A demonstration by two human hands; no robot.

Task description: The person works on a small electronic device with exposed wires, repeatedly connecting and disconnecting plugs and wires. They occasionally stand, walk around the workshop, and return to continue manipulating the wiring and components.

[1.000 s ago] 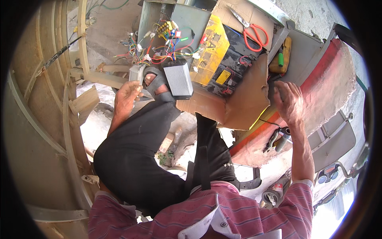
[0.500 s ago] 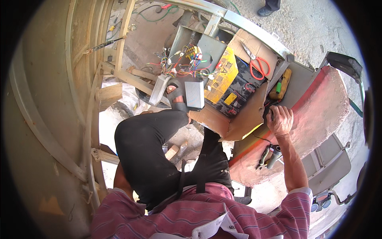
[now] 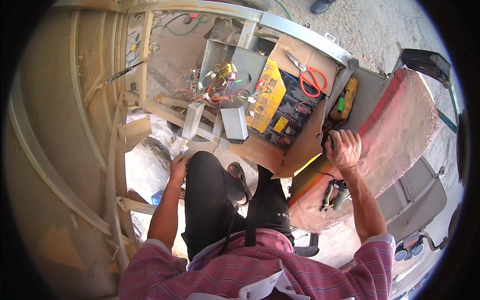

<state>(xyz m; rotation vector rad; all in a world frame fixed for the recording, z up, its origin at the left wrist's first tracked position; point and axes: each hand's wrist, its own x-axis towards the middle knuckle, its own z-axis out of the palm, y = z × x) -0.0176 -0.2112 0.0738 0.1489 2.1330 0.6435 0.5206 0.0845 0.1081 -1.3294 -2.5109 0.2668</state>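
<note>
Head view has the left hand (image 3: 180,167) beside the left knee (image 3: 203,162), the right hand (image 3: 345,150) just off the cardboard box (image 3: 304,145)'s right edge, both with curled fingers whose grip I cannot tell, 2 finned units (image 3: 234,125) by its left edge, and the boxed battery (image 3: 295,111)'s yellow label (image 3: 281,124) unreadable.

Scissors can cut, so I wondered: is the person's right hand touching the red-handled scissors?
Apart. The head view shows the right hand lower in the picture than the red-handled scissors, with a plain gap between them.
</note>
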